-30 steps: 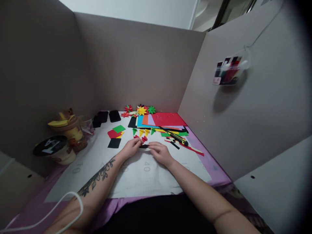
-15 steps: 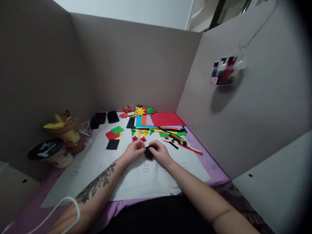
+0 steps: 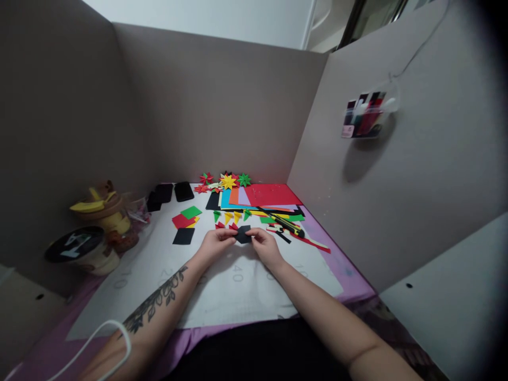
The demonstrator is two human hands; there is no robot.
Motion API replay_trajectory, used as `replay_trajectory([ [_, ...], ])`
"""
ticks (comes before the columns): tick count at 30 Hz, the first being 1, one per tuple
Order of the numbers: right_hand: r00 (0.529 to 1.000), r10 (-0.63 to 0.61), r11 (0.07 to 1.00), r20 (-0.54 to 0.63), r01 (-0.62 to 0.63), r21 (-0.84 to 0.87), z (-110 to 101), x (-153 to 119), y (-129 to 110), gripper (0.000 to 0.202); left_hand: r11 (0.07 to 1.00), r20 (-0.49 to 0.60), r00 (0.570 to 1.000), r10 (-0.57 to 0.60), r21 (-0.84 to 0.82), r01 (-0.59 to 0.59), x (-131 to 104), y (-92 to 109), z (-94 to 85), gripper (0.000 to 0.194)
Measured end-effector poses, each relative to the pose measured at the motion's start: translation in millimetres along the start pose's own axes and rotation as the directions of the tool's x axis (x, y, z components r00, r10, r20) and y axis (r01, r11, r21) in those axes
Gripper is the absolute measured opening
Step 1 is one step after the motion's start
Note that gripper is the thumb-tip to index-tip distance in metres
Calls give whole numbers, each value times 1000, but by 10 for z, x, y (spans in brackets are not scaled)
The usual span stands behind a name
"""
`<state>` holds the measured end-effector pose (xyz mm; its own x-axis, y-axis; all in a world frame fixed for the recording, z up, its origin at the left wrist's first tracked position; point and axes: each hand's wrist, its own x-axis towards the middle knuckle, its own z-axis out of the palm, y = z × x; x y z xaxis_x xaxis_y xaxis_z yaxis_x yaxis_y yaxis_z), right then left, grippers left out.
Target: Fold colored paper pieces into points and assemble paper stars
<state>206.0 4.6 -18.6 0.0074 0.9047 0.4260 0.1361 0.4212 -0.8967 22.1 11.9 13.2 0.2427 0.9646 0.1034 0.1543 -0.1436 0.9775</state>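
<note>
A small black paper piece (image 3: 243,234) with angled edges is held up between both hands above the white mat. My left hand (image 3: 215,246) pinches its left edge, and my right hand (image 3: 266,246) pinches its right edge. Just behind it lie small folded pieces: red (image 3: 233,226), yellow (image 3: 237,216) and green (image 3: 246,214). To the left are a black square (image 3: 183,236), a red square (image 3: 181,220) and a green square (image 3: 191,212). Whether the held piece has folds cannot be made out.
Paper stars (image 3: 228,181) and stacked coloured sheets (image 3: 273,194) lie at the back. A yellow-black cutter (image 3: 291,227) rests among paper strips on the right. Containers (image 3: 85,248) stand at the left; a clear holder (image 3: 367,116) hangs on the right wall.
The black paper has been raised and turned so that a wider face shows. My hands have moved slightly apart, from gripping its top to holding its two sides.
</note>
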Motion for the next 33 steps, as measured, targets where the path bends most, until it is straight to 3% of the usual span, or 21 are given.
replay_trajectory([
  [7, 996, 93, 984, -19, -89, 155, 25, -16, -81, 13, 982, -109, 985, 132, 150, -115, -29, 63, 45, 16],
  [14, 995, 90, 976, -40, -80, 205, 66, -27, -115, 21, 965, -138, 970, 198, 200, -169, -57, 71, 92, 21],
  [21, 986, 145, 962, -77, -122, 246, 93, -43, -68, 25, 978, -147, 969, 198, 97, -185, -64, 31, 172, 22],
  [25, 980, 184, 925, -69, -149, 350, 117, -37, -43, 22, 978, -119, 971, 209, 15, -209, -54, 21, 178, 21],
  [28, 979, 203, 893, -31, -172, 416, 128, -29, -61, 16, 970, -118, 964, 238, 87, -229, -60, 27, 163, 19],
  [33, 988, 154, 930, -10, -141, 340, 107, -26, -109, 14, 907, -82, 938, 336, 296, -299, -80, 29, 132, 16],
])
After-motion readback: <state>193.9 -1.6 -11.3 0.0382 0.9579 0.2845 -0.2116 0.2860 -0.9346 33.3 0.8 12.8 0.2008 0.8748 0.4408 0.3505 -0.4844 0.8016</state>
